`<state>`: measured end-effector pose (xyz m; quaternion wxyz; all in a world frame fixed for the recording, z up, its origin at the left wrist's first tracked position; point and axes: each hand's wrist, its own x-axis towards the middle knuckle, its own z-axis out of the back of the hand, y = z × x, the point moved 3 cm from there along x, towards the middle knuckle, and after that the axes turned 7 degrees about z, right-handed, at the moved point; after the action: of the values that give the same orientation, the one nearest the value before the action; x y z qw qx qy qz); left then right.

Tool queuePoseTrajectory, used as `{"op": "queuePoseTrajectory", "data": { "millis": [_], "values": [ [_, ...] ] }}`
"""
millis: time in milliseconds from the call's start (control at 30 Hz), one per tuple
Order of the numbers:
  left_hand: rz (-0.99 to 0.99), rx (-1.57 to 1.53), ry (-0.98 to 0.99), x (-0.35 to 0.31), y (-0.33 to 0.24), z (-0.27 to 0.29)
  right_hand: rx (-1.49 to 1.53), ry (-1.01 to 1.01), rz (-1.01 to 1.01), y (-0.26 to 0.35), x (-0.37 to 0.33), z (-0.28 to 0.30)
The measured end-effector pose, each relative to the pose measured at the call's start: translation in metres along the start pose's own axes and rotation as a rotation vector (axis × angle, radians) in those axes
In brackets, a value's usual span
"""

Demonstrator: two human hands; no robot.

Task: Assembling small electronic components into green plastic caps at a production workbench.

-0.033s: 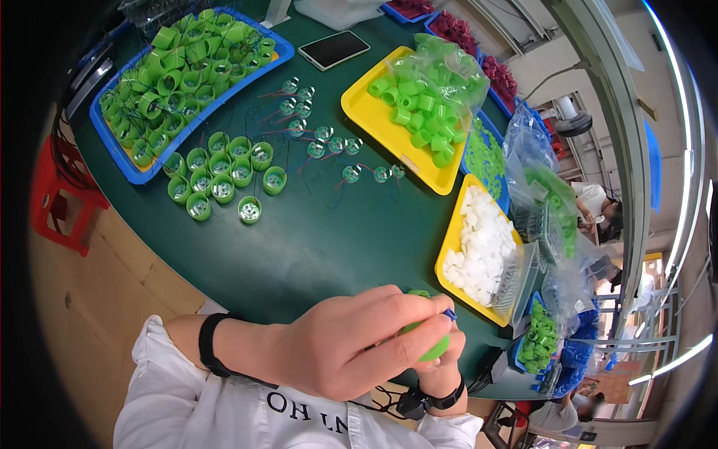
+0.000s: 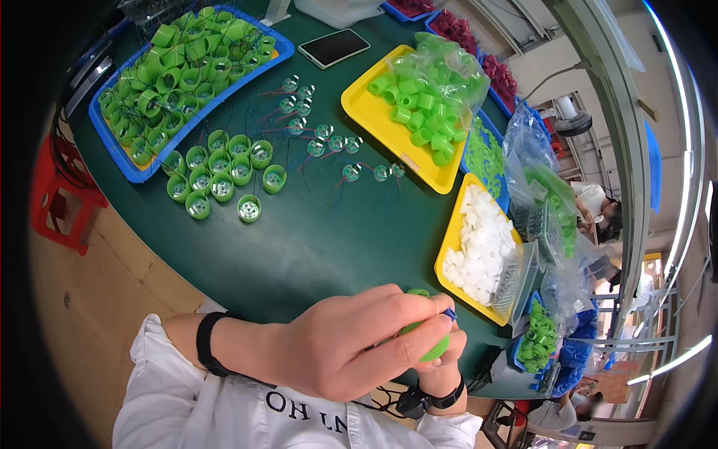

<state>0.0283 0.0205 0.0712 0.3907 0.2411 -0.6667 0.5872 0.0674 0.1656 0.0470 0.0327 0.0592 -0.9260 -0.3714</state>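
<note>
My left hand (image 2: 359, 337), with a black band on its wrist, reaches across the front of my body. Its fingers close on a bright green plastic cup (image 2: 434, 349) near the table's front edge. A small dark blue piece (image 2: 449, 314) pokes out by the fingertips; what it belongs to is hidden. My right hand (image 2: 451, 350), mostly behind the left one, supports the same cup from the right, fingers bent around it. Farther off to the left stand several green cups with round circuit boards inside (image 2: 221, 185). Loose circuit boards with thin wires (image 2: 317, 144) lie beyond them.
At the far left is a blue tray (image 2: 134, 173) heaped with wired green cups. A yellow tray (image 2: 359, 97) carries bagged green cups; another yellow tray (image 2: 446, 262) holds white pieces. A phone (image 2: 334, 49) lies at the back. Plastic bags and a blue bin (image 2: 517, 352) line the right.
</note>
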Motion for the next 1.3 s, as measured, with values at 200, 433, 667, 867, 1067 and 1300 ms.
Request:
{"op": "queuePoseTrajectory", "data": {
  "millis": [200, 433, 667, 867, 1067, 1300],
  "values": [
    [-0.062, -0.028, 0.062, 0.003, 0.003, 0.006, -0.102, 0.059, 0.074, 0.0, -0.008, 0.007],
    [-0.065, -0.06, 0.146, 0.007, 0.005, 0.009, 0.095, 0.045, 0.003, -0.004, -0.006, 0.012],
    [0.113, -0.089, 0.193, 0.006, 0.02, 0.01, 0.086, -0.026, -0.168, 0.008, 0.004, -0.001],
    [0.794, -0.473, 0.176, -0.011, 0.059, 0.014, -0.584, -0.412, -0.063, 0.019, 0.005, -0.019],
    [1.328, -1.289, 0.289, -0.023, 0.063, -0.002, -0.575, 0.077, 1.011, 0.098, -0.026, -0.062],
    [1.453, -1.097, 0.322, -0.033, 0.044, -0.021, -0.263, 0.535, 0.948, 0.056, 0.008, -0.092]
  ]
}}
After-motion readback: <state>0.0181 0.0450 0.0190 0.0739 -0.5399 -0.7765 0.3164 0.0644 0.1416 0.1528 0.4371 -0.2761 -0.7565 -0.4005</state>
